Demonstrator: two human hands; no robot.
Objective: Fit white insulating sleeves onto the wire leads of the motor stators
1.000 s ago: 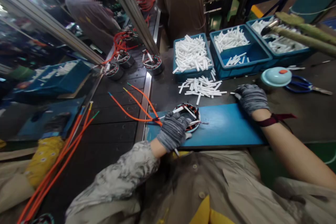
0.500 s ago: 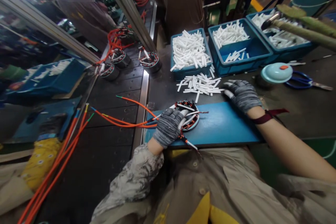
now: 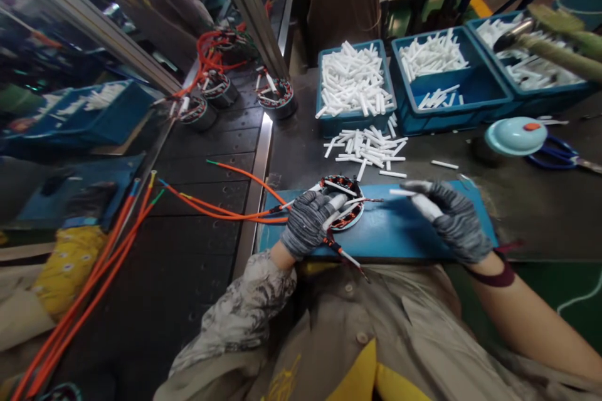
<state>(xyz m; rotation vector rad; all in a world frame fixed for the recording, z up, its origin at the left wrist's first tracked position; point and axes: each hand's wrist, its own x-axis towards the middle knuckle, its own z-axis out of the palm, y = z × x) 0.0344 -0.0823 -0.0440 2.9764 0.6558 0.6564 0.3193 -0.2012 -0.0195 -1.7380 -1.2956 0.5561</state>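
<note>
At left, orange cables point(image 3: 235, 217), probably springy, reaching in to the left hand point(image 3: 306, 224). There, over the left side of a wound ring point(image 3: 348, 222), bent fingers, close together; undersides hidden, so cannot tell whether pinching anything. Wound ring on the blue mat point(image 3: 399, 232), likely heavy and stiff; best held by the outer rim, sparing the white-sleeved leads point(image 3: 352, 204). Beyond the mat, loose tubes point(image 3: 370, 149) on the table point(image 3: 298, 156). Farther right, above the mat, a white tube point(image 3: 399, 192), pinched near one end between fingers of the right hand point(image 3: 463, 222); likely light, slippery, crushable, best gripped gently there.
</note>
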